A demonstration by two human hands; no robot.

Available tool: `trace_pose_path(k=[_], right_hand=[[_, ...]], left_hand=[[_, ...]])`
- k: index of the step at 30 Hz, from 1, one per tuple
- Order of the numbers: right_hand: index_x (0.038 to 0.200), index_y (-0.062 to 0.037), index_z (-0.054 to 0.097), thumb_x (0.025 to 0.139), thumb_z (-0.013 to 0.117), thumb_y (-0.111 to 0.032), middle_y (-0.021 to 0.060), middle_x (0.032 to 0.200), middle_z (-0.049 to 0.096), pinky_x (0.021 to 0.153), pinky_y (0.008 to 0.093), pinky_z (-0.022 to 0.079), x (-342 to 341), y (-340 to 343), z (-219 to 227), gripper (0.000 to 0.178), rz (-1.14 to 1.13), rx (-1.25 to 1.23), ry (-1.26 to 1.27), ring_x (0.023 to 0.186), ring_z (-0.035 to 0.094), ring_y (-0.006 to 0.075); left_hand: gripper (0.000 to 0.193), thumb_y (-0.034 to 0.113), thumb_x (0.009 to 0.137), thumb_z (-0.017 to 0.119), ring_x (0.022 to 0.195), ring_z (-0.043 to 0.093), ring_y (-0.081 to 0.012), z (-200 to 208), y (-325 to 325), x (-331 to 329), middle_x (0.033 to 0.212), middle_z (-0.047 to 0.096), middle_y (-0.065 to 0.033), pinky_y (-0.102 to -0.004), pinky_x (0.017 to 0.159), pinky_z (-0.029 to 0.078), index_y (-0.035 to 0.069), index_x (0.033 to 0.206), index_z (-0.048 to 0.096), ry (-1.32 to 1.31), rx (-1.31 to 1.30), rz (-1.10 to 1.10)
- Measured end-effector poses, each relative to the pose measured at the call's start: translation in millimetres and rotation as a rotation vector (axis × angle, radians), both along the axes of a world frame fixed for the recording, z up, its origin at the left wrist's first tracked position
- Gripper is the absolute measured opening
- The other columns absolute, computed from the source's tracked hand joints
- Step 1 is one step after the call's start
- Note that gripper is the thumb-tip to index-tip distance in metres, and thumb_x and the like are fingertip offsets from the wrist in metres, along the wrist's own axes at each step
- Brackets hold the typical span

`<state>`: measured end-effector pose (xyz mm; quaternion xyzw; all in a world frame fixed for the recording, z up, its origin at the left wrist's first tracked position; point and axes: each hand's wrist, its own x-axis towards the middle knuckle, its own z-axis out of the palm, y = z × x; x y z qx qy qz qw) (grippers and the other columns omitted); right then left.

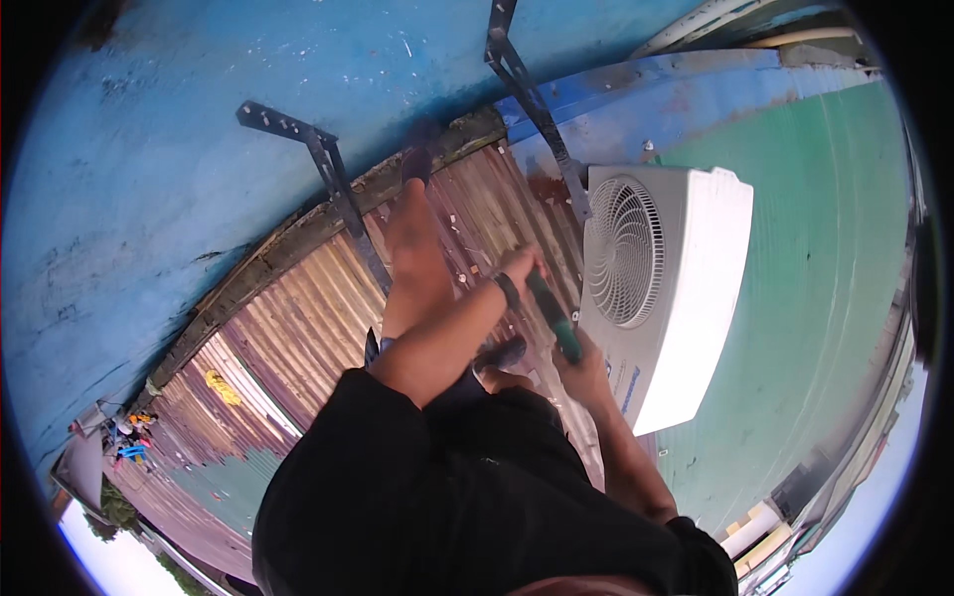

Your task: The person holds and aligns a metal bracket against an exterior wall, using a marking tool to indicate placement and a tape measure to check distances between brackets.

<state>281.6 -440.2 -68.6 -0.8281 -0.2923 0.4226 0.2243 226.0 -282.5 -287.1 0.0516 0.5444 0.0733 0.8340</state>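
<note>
My left hand (520,266), with a dark band at its wrist, is closed around the far end of a long dark green tool (553,316). Its near end is in my right hand (584,373), whose fingers wrap round it. Blur hides the tool's exact kind. Right beside my right hand stands a white air conditioner outdoor unit (682,268) with a round fan grille. Two dark metal brackets stick out from the blue wall (179,189): the left bracket (336,184) reaches down beside my leg, and the right bracket (537,104) ends close to the outdoor unit.
Underfoot is a rusty corrugated metal roof (298,318), with a green sheet (815,238) to the right. A yellow bundle (223,387) lies at left, near a pile of small coloured items (131,434). Pipes (715,25) run along the upper right.
</note>
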Motion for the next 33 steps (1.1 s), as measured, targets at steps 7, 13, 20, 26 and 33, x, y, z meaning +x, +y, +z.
trace_pose_path(k=[7, 13, 20, 26, 33], right_hand=[[0.108, 0.0013, 0.057, 0.086, 0.069, -0.016, 0.0291, 0.084, 0.066, 0.073, 0.0507, 0.051, 3, -33, 44, 0.03, -0.052, -0.011, 0.052, 0.08, 0.064, 0.0519], [0.11, -0.0004, 0.058, 0.087, 0.067, -0.017, 0.031, 0.086, 0.066, 0.073, 0.0504, 0.05, -7, -31, 67, 0.029, 0.02, 0.116, -0.026, 0.087, 0.066, 0.0513], [0.108, 0.0009, 0.058, 0.088, 0.068, -0.019, 0.0325, 0.087, 0.065, 0.074, 0.0507, 0.05, -3, -47, 98, 0.03, -0.014, 0.093, 0.037, 0.088, 0.065, 0.0516], [0.11, 0.0009, 0.058, 0.087, 0.069, -0.018, 0.0314, 0.087, 0.065, 0.074, 0.0515, 0.05, -8, -75, 115, 0.031, 0.113, 0.343, -0.095, 0.088, 0.065, 0.0513], [0.1, -0.0019, 0.062, 0.09, 0.067, -0.009, 0.0042, 0.068, 0.057, 0.054, 0.0309, 0.045, -1, -99, 162, 0.013, -0.116, 0.263, 0.229, 0.061, 0.056, 0.0104]], left_hand=[[0.018, 0.015, 0.097, 0.059, 0.051, 0.053, -0.021, 78, -30, 26, 0.065, 0.052, -0.0064, -0.0374, 0.049, 0.05, 0.008, 0.082, 0.052, -0.005, 0.048, 0.047], [0.025, 0.017, 0.099, 0.055, 0.05, 0.054, -0.0221, 103, -33, 24, 0.063, 0.052, -0.0074, -0.0382, 0.05, 0.047, 0.007, 0.077, 0.05, 0.052, 0.12, 0.211], [0.027, 0.02, 0.102, 0.054, 0.052, 0.054, -0.0218, 129, -26, 9, 0.063, 0.051, -0.0061, -0.0381, 0.052, 0.048, 0.009, 0.078, 0.052, -0.008, 0.097, 0.245], [0.022, 0.024, 0.104, 0.058, 0.055, 0.053, -0.0196, 144, -1, 9, 0.071, 0.053, -0.0049, -0.0354, 0.054, 0.052, 0.007, 0.09, 0.053, -0.111, 0.169, 0.269], [0.016, 0.022, 0.098, 0.067, 0.066, 0.058, -0.0189, 166, 58, -20, 0.077, 0.057, -0.0032, -0.039, 0.069, 0.057, 0.009, 0.098, 0.058, -0.175, 0.284, 0.109]])
